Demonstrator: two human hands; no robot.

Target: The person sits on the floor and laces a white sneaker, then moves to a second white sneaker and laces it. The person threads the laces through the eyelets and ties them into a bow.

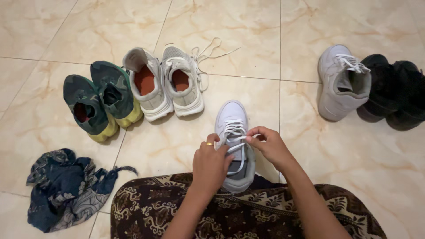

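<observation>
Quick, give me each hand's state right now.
Left hand: closed, pinching a lace of the white shoe.
Right hand: closed, pinching a lace of the same shoe.

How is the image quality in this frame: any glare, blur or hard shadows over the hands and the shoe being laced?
Head view: even, soft indoor light; faint sheen on the tiled floor but no blown-out glare. The left hand, right hand and white shoe are sharp, with only soft shadows beneath. The black shoes lose detail in the dark. Slight wide-angle bending at the edges.
</observation>
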